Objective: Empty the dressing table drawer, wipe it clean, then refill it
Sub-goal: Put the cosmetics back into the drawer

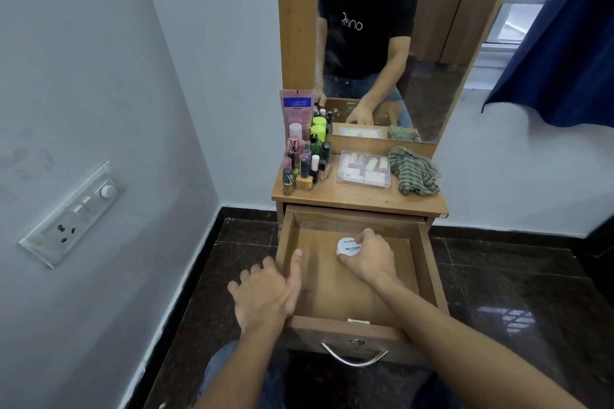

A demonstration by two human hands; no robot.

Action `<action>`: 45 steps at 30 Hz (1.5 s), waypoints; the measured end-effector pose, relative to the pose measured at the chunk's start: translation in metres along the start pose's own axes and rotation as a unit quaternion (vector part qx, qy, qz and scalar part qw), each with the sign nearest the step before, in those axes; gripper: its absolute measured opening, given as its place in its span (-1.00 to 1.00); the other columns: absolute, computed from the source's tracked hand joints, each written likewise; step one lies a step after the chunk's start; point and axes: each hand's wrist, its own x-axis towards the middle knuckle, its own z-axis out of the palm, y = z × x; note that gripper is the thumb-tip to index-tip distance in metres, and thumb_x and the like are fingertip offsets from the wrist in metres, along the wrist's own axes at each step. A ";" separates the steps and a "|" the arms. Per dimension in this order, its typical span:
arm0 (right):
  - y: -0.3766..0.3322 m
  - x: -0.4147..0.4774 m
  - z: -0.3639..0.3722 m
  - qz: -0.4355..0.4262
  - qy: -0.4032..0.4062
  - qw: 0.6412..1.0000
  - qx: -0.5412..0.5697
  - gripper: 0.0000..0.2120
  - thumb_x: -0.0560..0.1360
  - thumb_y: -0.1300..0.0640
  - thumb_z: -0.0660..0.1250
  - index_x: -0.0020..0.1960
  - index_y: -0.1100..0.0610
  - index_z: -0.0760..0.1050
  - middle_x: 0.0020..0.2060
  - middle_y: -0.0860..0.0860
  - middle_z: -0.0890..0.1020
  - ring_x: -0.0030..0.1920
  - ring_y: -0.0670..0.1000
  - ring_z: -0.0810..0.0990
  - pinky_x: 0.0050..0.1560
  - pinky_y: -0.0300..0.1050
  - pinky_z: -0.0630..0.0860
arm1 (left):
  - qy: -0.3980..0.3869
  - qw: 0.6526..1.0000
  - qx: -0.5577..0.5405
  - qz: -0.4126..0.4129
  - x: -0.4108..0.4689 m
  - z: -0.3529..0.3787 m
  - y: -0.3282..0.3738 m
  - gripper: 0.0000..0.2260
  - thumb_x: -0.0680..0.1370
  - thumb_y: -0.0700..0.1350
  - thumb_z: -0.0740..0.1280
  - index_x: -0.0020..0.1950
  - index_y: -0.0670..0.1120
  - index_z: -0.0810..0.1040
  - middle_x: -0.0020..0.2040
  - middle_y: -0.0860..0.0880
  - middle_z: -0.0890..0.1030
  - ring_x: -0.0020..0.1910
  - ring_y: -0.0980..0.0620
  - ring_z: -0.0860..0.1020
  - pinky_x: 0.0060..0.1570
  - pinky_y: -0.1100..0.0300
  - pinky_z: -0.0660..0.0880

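Right hand (368, 259) grips a white round jar (348, 246) inside the open drawer (428, 262), toward its back. Left hand (265, 295) lies relaxed across the drawer's left wall, thumb inside, holding nothing. Bottles (307, 159) and a green cloth (413, 174) sit on the tabletop (358, 197).

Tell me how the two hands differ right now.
The left hand rests open on the left edge of the drawer, holding nothing; the right hand grips a white tub. The left hand sits at the rim; the right hand reaches inside. Both are at the open drawer.
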 end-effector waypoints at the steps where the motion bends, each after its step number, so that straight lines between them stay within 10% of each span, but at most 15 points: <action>1: -0.002 0.005 0.003 0.002 -0.002 1.000 -0.001 -0.49 0.35 -0.09 0.54 0.17 0.09 0.46 0.13 0.07 0.56 0.16 0.12 0.54 0.06 -0.07 0.47 | 0.001 1.000 -0.002 -0.001 0.000 0.000 0.000 -0.11 0.52 0.47 -0.32 0.42 -0.03 0.49 0.33 -0.11 0.58 0.32 -0.15 0.48 0.32 -0.19 0.31; 20: -0.007 0.017 0.015 -0.023 0.010 0.999 -0.044 -0.46 0.39 -0.21 0.51 0.25 0.04 0.52 0.21 0.05 0.48 0.22 0.13 0.49 0.05 -0.02 0.47 | 0.038 0.999 -0.020 0.028 0.000 -0.001 -0.001 -0.22 0.57 0.43 -0.24 0.55 -0.01 0.33 0.42 -0.09 0.49 0.40 -0.11 0.42 0.36 -0.15 0.32; 25: -0.009 0.007 -0.025 -0.042 0.130 0.989 0.057 -0.77 0.53 -0.21 0.29 -0.05 -0.05 0.50 0.10 -0.09 0.49 -0.04 0.00 0.57 -0.14 -0.06 0.46 | 0.117 0.988 0.000 0.097 -0.004 -0.011 0.010 -0.40 0.63 0.30 -0.07 0.52 0.00 0.37 0.38 -0.04 0.50 0.33 -0.05 0.45 0.27 -0.04 0.40; 30: -0.015 0.023 -0.070 -0.030 0.239 0.964 0.112 -0.78 0.57 -0.01 0.26 0.14 0.03 0.56 0.10 -0.02 0.51 -0.02 -0.01 0.53 -0.08 -0.10 0.39 | 0.171 0.933 -0.207 0.238 0.006 -0.020 0.066 -0.62 0.67 0.03 0.14 0.43 -0.05 0.47 0.30 0.00 0.52 0.26 0.02 0.49 0.23 0.14 0.45; 45: -0.036 0.083 -0.094 0.090 0.112 0.989 0.034 -0.64 0.63 -0.07 0.17 0.07 0.17 0.61 0.14 0.14 0.56 0.03 0.17 0.60 -0.03 -0.02 0.55 | 0.034 0.946 -0.312 0.081 0.098 -0.049 0.184 -0.60 0.60 -0.20 0.17 0.45 -0.15 0.41 0.35 -0.16 0.53 0.31 -0.17 0.49 0.23 0.02 0.42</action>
